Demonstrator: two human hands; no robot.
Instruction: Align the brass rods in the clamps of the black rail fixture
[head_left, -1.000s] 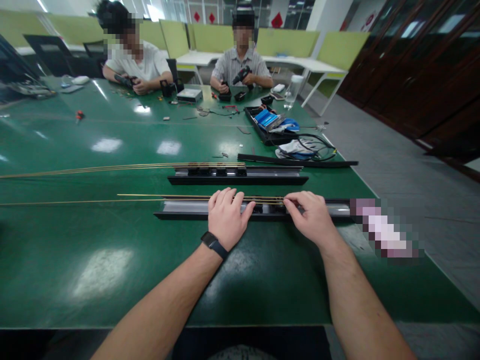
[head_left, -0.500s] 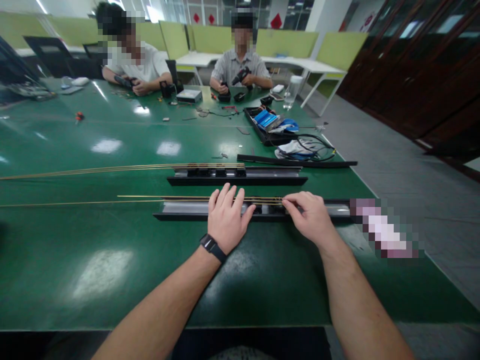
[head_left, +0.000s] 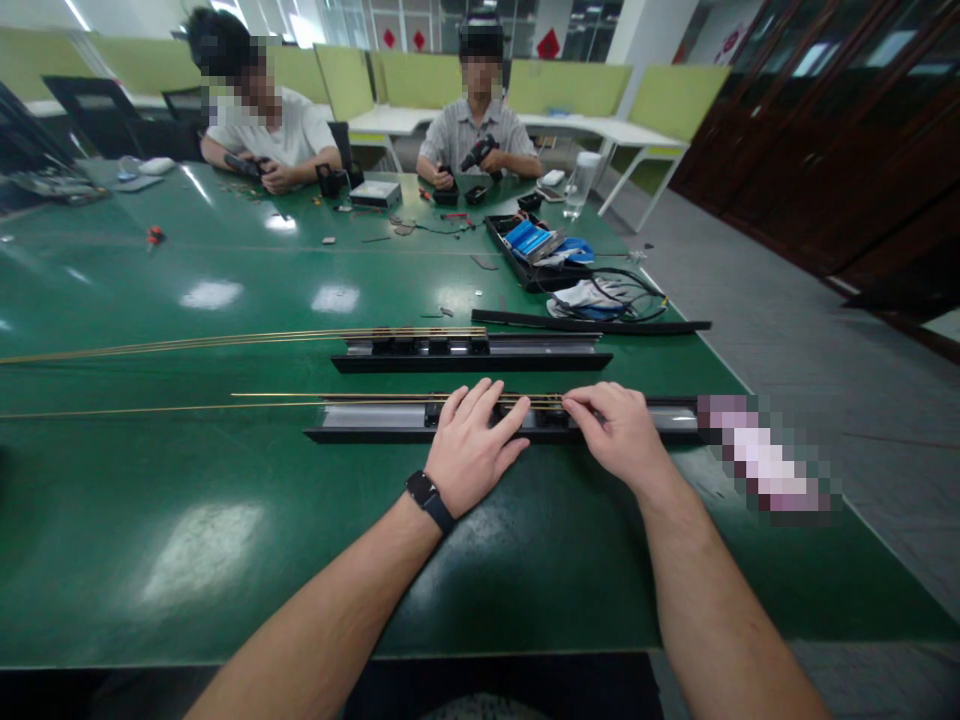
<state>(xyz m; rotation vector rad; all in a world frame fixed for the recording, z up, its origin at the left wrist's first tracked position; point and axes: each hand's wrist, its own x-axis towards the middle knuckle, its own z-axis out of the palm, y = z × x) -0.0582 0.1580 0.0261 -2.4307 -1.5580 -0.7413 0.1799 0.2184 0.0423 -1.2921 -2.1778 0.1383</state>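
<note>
A long black channel with a silvery inner face [head_left: 367, 416] lies across the table before me, with black blocks set along its inside. Thin gold-coloured rods [head_left: 277, 395] run along its top and stick out past its left end. My left hand [head_left: 474, 445], a dark watch on its wrist, rests over the middle of the channel with fingers spread. At the right part of the channel, my right hand [head_left: 619, 430] has thumb and forefinger pinched at the right end of the gold rods. How many rods it grips is hidden by the fingertips.
Behind lies a second black channel [head_left: 540, 362] with long gold rods on it, then a thin black strip [head_left: 592, 322]. Farther back are a glove [head_left: 589, 298], cables, and a black tray [head_left: 517, 268]. Two people sit across the green table [head_left: 225, 560]; one holds a drill [head_left: 478, 152].
My left hand has slid to the right along the channel, closer to my right hand, uncovering a black block on its left. The right hand keeps its pinch in place.
</note>
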